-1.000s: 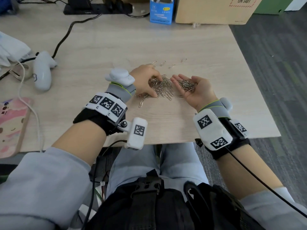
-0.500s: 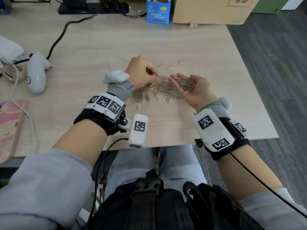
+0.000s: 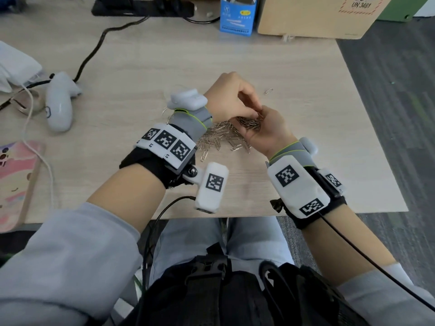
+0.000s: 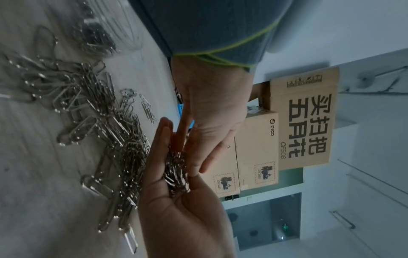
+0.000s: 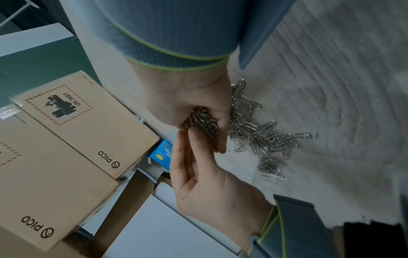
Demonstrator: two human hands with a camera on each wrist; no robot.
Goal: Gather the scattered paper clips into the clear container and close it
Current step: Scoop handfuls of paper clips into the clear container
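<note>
A heap of silver paper clips [image 3: 221, 137] lies on the wooden desk [image 3: 306, 114] in front of me. My right hand [image 3: 268, 121] is palm up and cupped, its fingers curled round a bunch of paper clips [image 5: 203, 122]. Just above it, my left hand [image 3: 249, 109] has its fingertips [image 4: 183, 139] bunched on that bunch. One loose clip [image 3: 268, 91] lies farther back. The clear container [image 5: 272, 179], with some clips inside, sits beside the heap. My left wrist hides it in the head view.
A white controller [image 3: 58, 102] and a black cable [image 3: 94, 50] lie at the left. A blue carton [image 3: 237, 15] and a cardboard box [image 3: 317, 15] stand at the desk's far edge. A pink book [image 3: 16, 180] lies at the near left.
My left hand went from the heap out to the far loose clips, then came right onto my right palm. My right hand's fingers have curled further round their clips.
</note>
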